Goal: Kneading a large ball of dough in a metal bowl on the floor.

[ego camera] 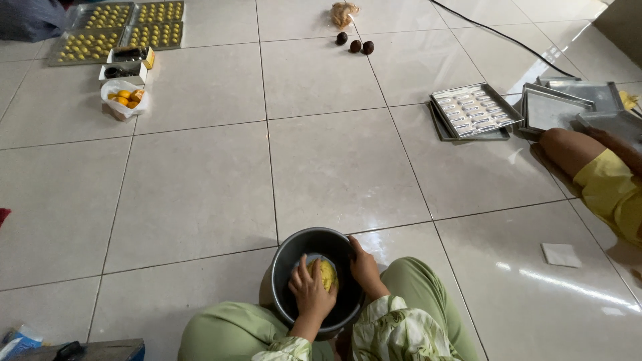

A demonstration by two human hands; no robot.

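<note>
She sits at six o'clock with a round dark metal bowl [284, 267] between her knees. Her left hand [311, 294] presses spread fingers onto the yellow dough lump [328, 273] inside; her right hand [364, 267] clasps the rim at three o'clock. Kneading looks underway; folding needs a firm brace.

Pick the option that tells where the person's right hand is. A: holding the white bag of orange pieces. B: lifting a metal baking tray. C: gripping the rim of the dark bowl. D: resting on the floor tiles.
C: the right hand grips the rim of the dark bowl held between the knees, while the left hand presses the yellow dough inside it.
</note>
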